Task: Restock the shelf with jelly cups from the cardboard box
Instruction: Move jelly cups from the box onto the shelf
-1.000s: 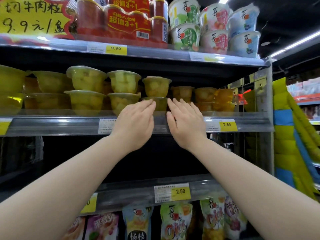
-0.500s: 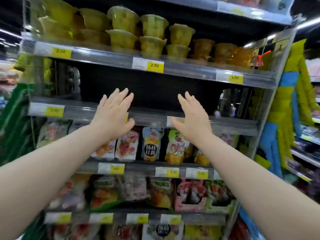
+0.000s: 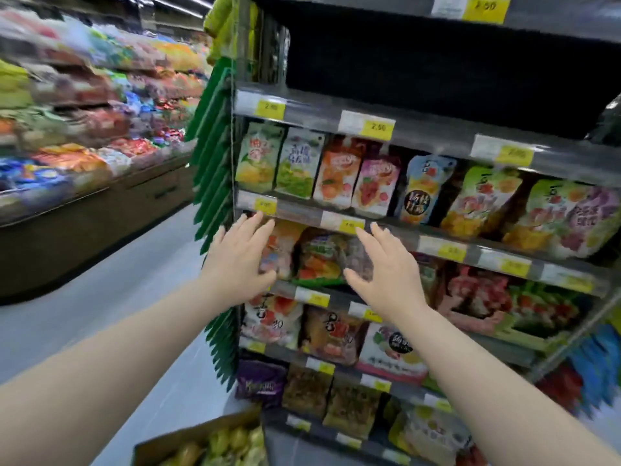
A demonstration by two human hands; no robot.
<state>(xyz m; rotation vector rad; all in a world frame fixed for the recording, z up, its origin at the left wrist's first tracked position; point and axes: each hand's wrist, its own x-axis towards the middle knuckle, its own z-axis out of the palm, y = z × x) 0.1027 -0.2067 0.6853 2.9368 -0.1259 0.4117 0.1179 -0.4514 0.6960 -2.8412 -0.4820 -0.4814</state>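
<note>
The cardboard box shows at the bottom edge on the floor, with several yellow jelly cups inside. My left hand and my right hand hang in the air in front of the shelf unit, fingers spread, both empty. They are well above the box. The shelf with the stocked jelly cups is out of view above.
The shelves hold rows of coloured snack pouches behind yellow price tags. Green hanging strips line the unit's left end. A grey aisle floor runs left, past a long display counter of packaged sweets.
My view has swung down and left from the jelly cup shelf. Both hands came away from that shelf and dropped, still empty. The cardboard box has entered the view.
</note>
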